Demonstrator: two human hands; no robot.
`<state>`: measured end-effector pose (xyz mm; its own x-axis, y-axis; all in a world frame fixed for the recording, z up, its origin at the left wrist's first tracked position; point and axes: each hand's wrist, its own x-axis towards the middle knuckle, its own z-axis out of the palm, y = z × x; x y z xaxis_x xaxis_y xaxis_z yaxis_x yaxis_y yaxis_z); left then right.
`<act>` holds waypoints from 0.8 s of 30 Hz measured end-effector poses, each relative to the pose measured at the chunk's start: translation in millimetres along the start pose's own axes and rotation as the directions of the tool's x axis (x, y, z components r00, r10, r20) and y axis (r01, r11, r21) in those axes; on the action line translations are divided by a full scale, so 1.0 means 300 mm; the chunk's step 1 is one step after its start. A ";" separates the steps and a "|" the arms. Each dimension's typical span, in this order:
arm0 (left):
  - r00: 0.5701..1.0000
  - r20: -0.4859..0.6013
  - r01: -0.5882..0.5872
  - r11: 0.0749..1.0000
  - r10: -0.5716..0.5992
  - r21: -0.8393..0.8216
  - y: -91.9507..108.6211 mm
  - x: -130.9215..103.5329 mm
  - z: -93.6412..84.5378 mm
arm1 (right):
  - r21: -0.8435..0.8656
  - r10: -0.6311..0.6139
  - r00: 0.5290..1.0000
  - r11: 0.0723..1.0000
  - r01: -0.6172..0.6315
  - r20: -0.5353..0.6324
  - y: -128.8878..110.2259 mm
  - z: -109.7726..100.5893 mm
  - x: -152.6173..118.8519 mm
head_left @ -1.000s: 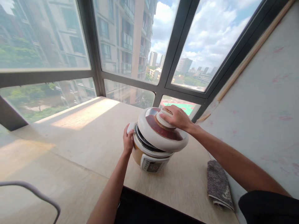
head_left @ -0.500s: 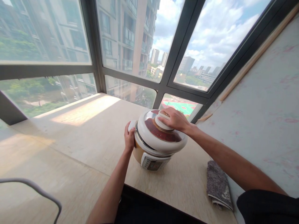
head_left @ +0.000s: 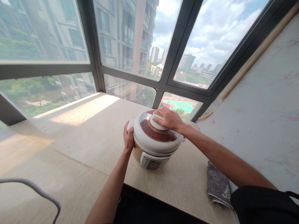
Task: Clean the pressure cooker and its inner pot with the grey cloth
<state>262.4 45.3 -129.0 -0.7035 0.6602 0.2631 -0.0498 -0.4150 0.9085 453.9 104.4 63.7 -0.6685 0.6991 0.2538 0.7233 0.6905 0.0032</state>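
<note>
A round electric cooker (head_left: 137, 152) with a tan body and a control panel on its front stands on the pale stone ledge. Its white lid (head_left: 149, 141), with a dark red and clear top, sits level on the rim. My right hand (head_left: 167, 118) is wrapped round the knob on top of the lid. At the cooker's left side, my left hand (head_left: 128, 136) grips the white side handle (head_left: 130, 125), fingers bent round it. The far side of the cooker is hidden.
A folded grey towel (head_left: 217, 183) lies on the ledge (head_left: 81, 146) at the right, by the patterned wall (head_left: 261, 124). A grey cable (head_left: 35, 188) curves at the lower left. Dark window frames (head_left: 130, 80) border the ledge behind.
The lid has shifted left and come down onto the cooker's rim, closing the gap at its left. My right hand moved left with it; my left hand stayed at the side handle.
</note>
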 end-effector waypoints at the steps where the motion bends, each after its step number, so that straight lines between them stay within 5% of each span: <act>1: 1.000 0.001 -0.009 1.000 0.009 0.002 -0.001 -0.002 0.000 | -0.001 0.003 1.000 1.000 -0.003 0.004 0.002 0.004 0.002; 12: 0.999 -0.020 -0.045 0.999 0.045 0.000 0.007 -0.017 0.007 | -0.006 0.016 0.999 1.000 -0.016 0.033 -0.007 0.028 0.003; 24: 1.000 -0.007 -0.027 0.999 0.026 -0.018 0.003 -0.015 0.003 | 0.094 0.004 0.979 0.995 -0.024 0.204 0.015 -0.010 0.025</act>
<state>266.0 42.6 -129.1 -0.7095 0.6447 0.2847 -0.0437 -0.4435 0.8952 452.5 112.2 68.5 -0.6869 0.7250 0.0514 0.7194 0.6882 -0.0936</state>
